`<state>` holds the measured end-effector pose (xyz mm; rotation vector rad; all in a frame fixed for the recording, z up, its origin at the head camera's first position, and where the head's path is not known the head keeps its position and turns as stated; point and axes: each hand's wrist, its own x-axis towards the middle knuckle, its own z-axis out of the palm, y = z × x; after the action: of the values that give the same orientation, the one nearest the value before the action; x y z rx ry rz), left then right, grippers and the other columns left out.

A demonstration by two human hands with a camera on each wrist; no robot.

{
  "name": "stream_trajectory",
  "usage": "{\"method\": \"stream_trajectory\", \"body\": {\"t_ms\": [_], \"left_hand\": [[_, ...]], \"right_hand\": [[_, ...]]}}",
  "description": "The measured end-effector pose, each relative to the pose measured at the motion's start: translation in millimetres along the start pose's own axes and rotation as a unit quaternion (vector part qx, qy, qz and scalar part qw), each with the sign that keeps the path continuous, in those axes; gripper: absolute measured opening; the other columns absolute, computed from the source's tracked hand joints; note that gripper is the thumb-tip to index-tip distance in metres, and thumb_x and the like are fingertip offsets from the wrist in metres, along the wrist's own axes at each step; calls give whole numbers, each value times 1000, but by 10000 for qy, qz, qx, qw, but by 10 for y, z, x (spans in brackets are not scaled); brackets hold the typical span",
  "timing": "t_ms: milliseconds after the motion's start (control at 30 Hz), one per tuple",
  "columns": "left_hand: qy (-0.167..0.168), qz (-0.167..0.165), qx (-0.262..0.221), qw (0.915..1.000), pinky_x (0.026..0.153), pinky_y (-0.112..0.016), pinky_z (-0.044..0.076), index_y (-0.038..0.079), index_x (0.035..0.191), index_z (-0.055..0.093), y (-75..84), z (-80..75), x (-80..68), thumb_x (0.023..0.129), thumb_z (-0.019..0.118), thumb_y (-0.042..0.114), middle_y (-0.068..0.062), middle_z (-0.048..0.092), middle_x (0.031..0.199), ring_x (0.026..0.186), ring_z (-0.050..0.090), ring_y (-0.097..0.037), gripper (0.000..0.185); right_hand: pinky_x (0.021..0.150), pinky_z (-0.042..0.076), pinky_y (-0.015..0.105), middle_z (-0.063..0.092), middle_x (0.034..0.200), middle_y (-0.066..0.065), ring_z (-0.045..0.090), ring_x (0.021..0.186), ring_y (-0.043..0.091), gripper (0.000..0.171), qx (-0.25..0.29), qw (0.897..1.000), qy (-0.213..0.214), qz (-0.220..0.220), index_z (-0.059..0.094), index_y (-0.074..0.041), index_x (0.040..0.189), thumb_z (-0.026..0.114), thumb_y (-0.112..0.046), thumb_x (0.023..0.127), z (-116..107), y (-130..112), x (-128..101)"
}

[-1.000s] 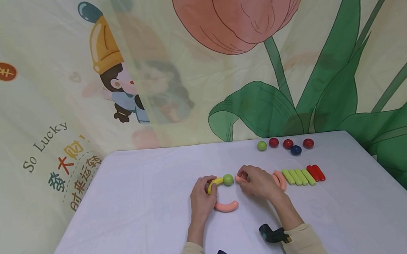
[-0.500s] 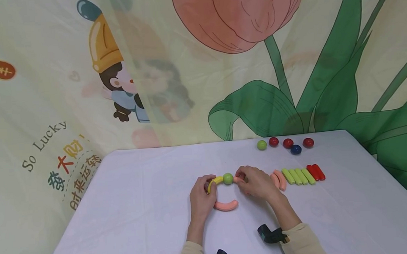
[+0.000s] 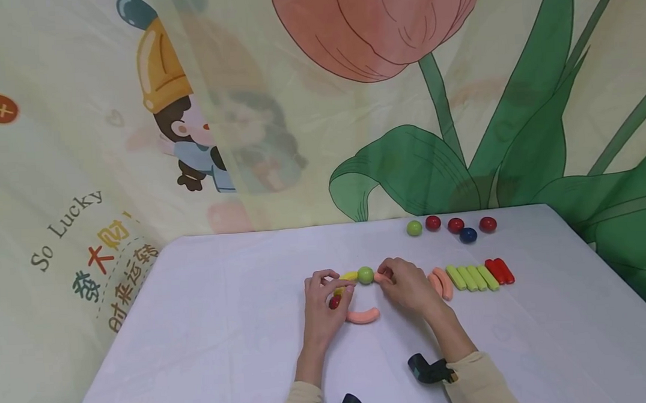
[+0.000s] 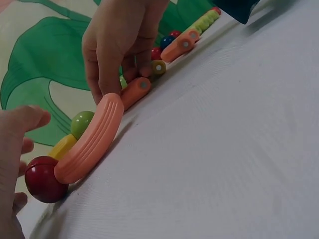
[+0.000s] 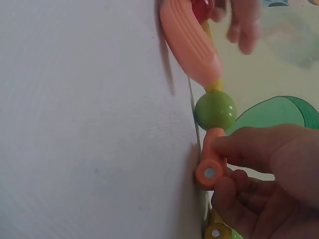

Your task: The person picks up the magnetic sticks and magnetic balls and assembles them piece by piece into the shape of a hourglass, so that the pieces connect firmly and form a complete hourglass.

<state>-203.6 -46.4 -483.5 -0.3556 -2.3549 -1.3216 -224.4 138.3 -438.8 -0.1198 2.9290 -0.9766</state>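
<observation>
Short curved magnetic sticks and balls form an arc on the white table. My right hand pinches a pink curved stick between thumb and fingers; one end meets a green ball, and a round magnet shows in the other. A yellow curved stick runs from that ball to a red ball. From the red ball another pink curved stick reaches toward the right. My left hand is beside the red ball, fingers spread and apart from it in the left wrist view.
Two pink curved sticks, several light green sticks and two red sticks lie in a row at the right. Farther back are a green ball, red balls and a blue ball. A printed cloth hangs behind.
My right hand brought its pink stick left against the green ball. My left hand let go of the yellow stick and loosened its fingers, leaving the red ball in sight.
</observation>
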Motion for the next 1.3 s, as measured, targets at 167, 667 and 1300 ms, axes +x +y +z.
{"method": "stream_trajectory", "body": {"t_ms": [167, 667, 1300], "left_hand": [[-289, 757, 72, 9967, 75, -29, 33, 23, 85, 73, -6, 24, -23, 81, 74, 21, 8, 63, 89, 81, 54, -9, 5], [-1498, 521, 458, 9863, 91, -44, 27, 26, 93, 72, 51, 46, -57, 76, 79, 31, 3, 58, 111, 114, 43, -17, 19], [-1505, 267, 334, 9877, 97, -51, 29, 29, 93, 71, 61, 63, -58, 77, 77, 35, -2, 49, 128, 126, 32, -24, 19]], "right_hand": [[59, 42, 27, 57, 82, 4, 51, 68, 16, 26, 192, 9994, 14, 276, 60, -7, 112, 64, -18, 89, -4, 18, 4], [58, 39, 27, 56, 82, 4, 51, 63, 14, 26, 269, 9989, 87, 380, 58, -7, 113, 61, -22, 91, 48, 35, 58], [52, 43, 27, 58, 87, 5, 54, 50, 13, 25, 808, 9960, -64, 384, 57, -8, 112, 59, -22, 92, 69, 47, 41]]}}
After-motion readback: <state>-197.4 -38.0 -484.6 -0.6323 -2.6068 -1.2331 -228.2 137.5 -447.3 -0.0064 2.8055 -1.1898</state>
